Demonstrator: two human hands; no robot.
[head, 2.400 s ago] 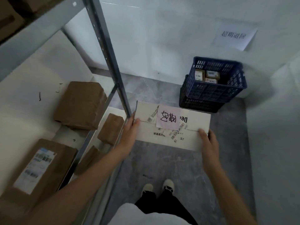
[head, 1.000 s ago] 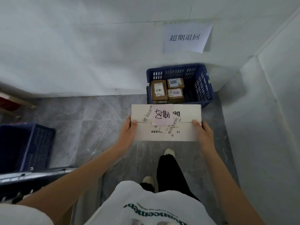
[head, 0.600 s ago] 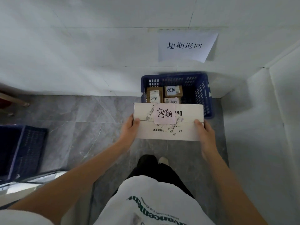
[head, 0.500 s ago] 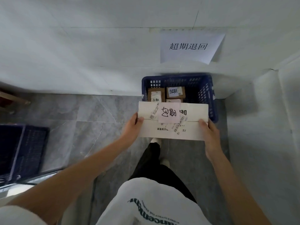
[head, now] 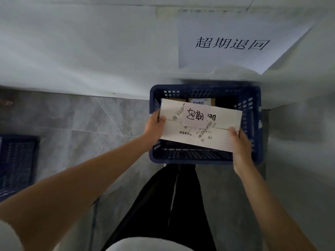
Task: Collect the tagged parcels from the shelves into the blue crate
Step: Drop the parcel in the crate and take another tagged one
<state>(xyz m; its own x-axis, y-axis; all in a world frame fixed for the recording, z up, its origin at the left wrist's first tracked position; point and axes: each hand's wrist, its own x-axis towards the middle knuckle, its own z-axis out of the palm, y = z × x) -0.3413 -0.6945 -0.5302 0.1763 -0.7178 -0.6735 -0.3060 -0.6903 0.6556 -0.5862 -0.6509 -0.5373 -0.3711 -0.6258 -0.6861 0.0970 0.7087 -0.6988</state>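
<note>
The white parcel, its pink tag facing up, has come from short of the blue crate to hang right over its opening at centre right of the frame. The left hand and right hand grip its short ends, fingers curled around the edges. Brown parcels peek out behind it. By my reckoning only lowering and letting go remain. A paper sign hangs on the wall above.
</note>
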